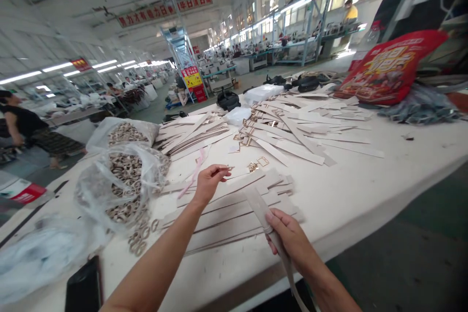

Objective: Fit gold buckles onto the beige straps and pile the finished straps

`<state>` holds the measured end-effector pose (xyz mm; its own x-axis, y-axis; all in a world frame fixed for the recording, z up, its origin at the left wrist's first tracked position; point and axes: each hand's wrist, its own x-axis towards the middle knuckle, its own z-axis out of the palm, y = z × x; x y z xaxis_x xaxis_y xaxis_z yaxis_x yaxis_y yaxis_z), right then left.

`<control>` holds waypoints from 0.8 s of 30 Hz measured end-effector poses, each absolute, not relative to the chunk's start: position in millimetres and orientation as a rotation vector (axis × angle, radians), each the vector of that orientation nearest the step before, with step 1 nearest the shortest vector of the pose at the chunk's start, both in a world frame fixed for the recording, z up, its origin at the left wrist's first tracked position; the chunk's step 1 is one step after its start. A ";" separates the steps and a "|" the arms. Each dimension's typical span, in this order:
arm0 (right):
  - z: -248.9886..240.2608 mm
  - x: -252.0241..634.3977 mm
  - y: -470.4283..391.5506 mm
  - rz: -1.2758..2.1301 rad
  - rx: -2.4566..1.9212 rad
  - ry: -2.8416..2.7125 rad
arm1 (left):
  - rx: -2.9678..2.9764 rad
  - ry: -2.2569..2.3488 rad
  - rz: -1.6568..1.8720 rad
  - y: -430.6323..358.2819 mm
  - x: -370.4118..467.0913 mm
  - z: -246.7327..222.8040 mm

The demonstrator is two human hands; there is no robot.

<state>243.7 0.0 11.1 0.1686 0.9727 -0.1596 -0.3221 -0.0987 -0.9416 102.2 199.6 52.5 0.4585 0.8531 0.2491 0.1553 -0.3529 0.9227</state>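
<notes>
My left hand (211, 181) is closed on a small gold metal buckle (227, 168) above the middle of the table. In my right hand (287, 235) is a light grey strap (258, 205), gripped between thumb and fingers, its lower end hanging past the table's front edge. Beneath both hands lie flat grey strips (226, 219) in rows. Several gold buckles (262, 161) rest just beyond the strips, to the right of my left hand. A loop seems to go around the held strap near my right thumb.
Plastic bags of small beige rings (126, 175) stand at left, with loose rings (138, 240) beside them. A black phone (84, 286) lies front left. More straps (292, 131) and a red packet (395, 68) are farther back. A person (32, 124) is at far left.
</notes>
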 end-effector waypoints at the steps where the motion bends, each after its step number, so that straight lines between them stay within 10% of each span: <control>1: 19.7 235.4 -4.4 1.350 -1.085 -0.751 | 1.746 0.811 1.047 180.4 94.7 56.4; 24: 42.3 169.0 -47.0 1.317 -1.007 -0.867 | 1.889 0.653 1.215 59.2 38.5 65.5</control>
